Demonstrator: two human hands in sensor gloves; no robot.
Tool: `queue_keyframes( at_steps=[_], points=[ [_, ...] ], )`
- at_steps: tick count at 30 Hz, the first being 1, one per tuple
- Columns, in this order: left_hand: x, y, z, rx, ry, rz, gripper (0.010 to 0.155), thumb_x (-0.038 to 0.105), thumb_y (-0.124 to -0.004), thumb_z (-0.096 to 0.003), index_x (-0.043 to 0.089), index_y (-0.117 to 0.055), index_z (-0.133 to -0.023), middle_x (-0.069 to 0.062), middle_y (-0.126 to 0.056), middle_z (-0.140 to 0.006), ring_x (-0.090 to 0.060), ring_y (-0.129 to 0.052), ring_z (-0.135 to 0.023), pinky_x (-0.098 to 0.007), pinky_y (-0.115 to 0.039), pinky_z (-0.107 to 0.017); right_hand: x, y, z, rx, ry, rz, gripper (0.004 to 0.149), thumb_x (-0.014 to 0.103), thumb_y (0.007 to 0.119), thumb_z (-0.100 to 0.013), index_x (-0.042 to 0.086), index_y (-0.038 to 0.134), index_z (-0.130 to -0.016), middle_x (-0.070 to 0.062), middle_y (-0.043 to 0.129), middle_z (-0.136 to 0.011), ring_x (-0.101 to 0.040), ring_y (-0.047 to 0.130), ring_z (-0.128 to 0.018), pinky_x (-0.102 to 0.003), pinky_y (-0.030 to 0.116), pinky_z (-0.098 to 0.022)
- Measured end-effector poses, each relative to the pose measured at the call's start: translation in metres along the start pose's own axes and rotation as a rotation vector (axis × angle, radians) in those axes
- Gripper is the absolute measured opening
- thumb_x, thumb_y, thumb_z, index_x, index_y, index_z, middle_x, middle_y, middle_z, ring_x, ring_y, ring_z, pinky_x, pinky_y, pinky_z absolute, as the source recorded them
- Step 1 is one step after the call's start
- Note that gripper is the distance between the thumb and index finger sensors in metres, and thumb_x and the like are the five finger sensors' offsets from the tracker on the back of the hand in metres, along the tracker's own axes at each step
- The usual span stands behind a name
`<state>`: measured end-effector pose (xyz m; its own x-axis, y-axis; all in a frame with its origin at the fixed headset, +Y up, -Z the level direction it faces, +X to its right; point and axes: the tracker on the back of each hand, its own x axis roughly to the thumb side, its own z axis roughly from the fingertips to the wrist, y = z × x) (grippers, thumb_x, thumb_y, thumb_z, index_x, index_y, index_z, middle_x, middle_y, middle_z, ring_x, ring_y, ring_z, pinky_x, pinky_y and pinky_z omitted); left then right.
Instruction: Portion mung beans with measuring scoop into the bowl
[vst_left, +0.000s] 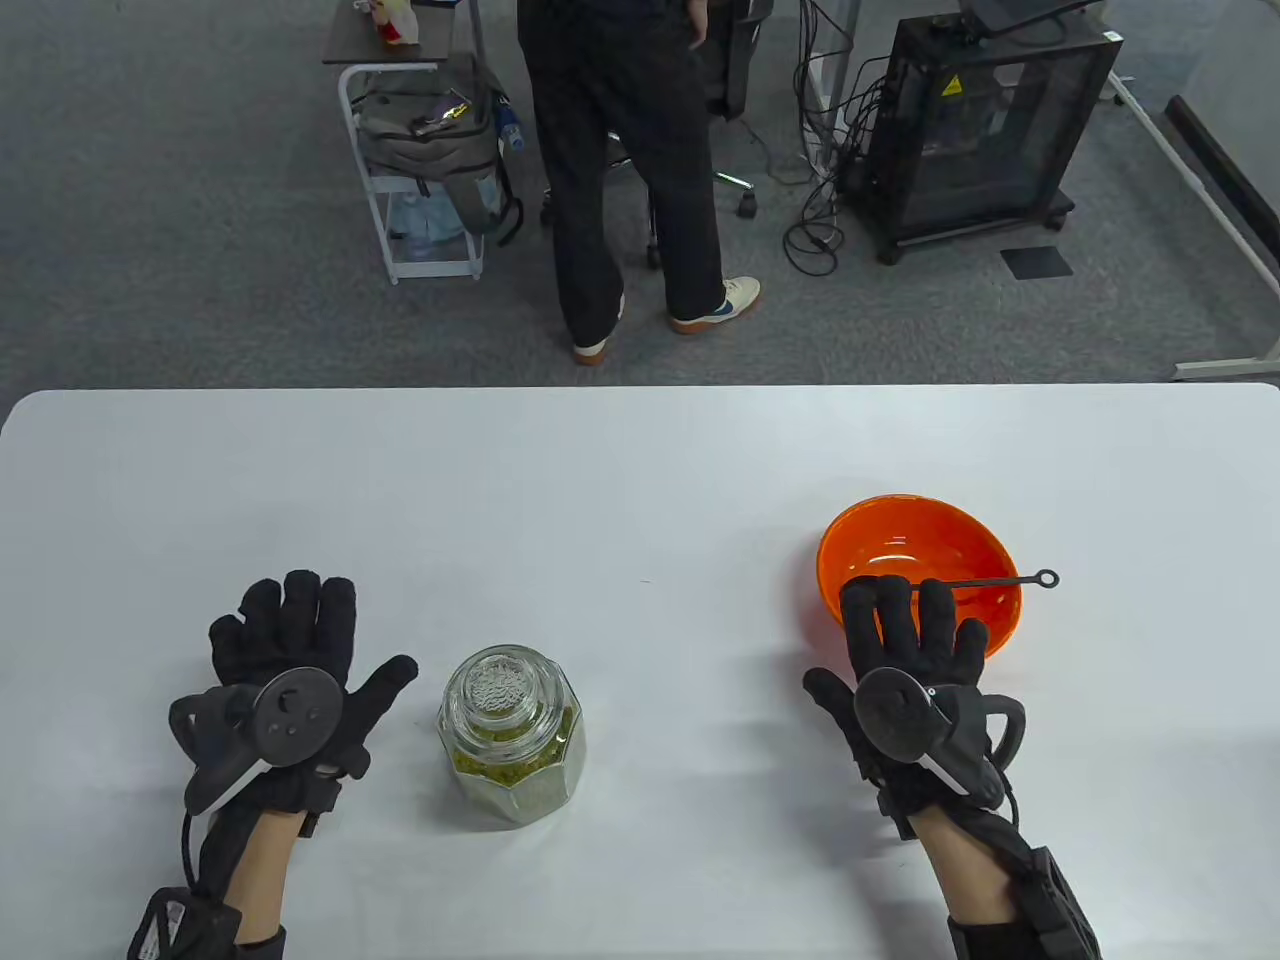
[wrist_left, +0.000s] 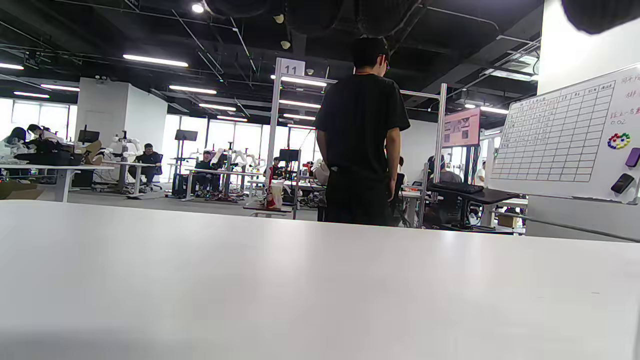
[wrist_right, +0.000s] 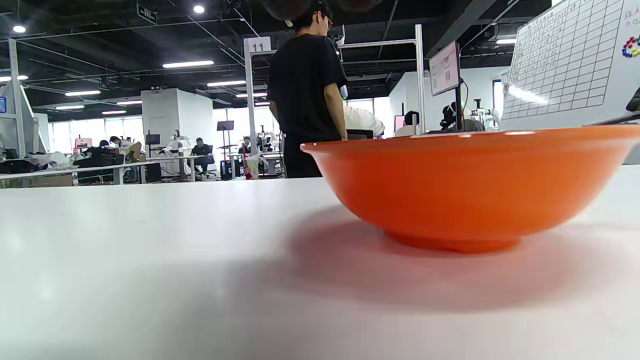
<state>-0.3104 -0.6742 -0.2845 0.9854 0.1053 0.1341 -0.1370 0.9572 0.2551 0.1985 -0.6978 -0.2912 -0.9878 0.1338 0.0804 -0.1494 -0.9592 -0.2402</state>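
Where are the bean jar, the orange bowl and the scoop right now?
jar (vst_left: 512, 735): table view, on its glass lid and shoulder.
bowl (wrist_right: 470, 185): right wrist view, on its outer wall.
scoop (vst_left: 1010, 580): table view, on the thin black handle that lies across the bowl's rim.

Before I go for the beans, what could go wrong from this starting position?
1. The jar has its glass lid on; lifting it one-handed might tip the jar, so the left hand should probably steady it.
2. The scoop lies across the orange bowl with its handle past the rim; the right hand beside it could flick it off or slide the bowl.
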Motion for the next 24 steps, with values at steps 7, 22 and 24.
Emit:
queue_keyframes(
  at_steps=[7, 22, 24],
  points=[
    [0.004, 0.007, 0.002, 0.047, -0.006, 0.027, 0.085, 0.072, -0.058, -0.0539, 0.014, -0.045, -0.114, -0.021, -0.043, -0.120, -0.062, -0.042, -0.108, -0.081, -0.035, -0.071, -0.003, -0.002, 0.000, 0.003, 0.013, -0.010, 0.084, 0.069, 0.058, -0.043, 0.025, 0.038, -0.112, -0.012, 0.031, -0.121, -0.052, 0.025, -0.107, -0.075, 0.031, -0.071],
    [0.042, 0.019, 0.011, 0.128, -0.207, 0.244, 0.094, 0.082, -0.044, -0.0484, 0.015, -0.046, -0.114, -0.021, -0.048, -0.119, -0.059, -0.049, -0.105, -0.076, -0.043, -0.072, -0.005, 0.001, -0.001, 0.029, 0.021, -0.009, 0.084, 0.069, 0.058, -0.043, 0.024, 0.039, -0.112, -0.013, 0.031, -0.121, -0.052, 0.025, -0.107, -0.075, 0.032, -0.071],
    [0.049, 0.017, 0.011, 0.111, -0.238, 0.259, 0.097, 0.084, -0.046, -0.0474, 0.013, -0.046, -0.113, -0.022, -0.050, -0.117, -0.058, -0.052, -0.104, -0.075, -0.045, -0.072, -0.005, 0.001, -0.001, 0.029, 0.020, -0.010, 0.084, 0.069, 0.058, -0.043, 0.024, 0.039, -0.112, -0.013, 0.031, -0.121, -0.052, 0.026, -0.107, -0.075, 0.032, -0.071]
  ],
)
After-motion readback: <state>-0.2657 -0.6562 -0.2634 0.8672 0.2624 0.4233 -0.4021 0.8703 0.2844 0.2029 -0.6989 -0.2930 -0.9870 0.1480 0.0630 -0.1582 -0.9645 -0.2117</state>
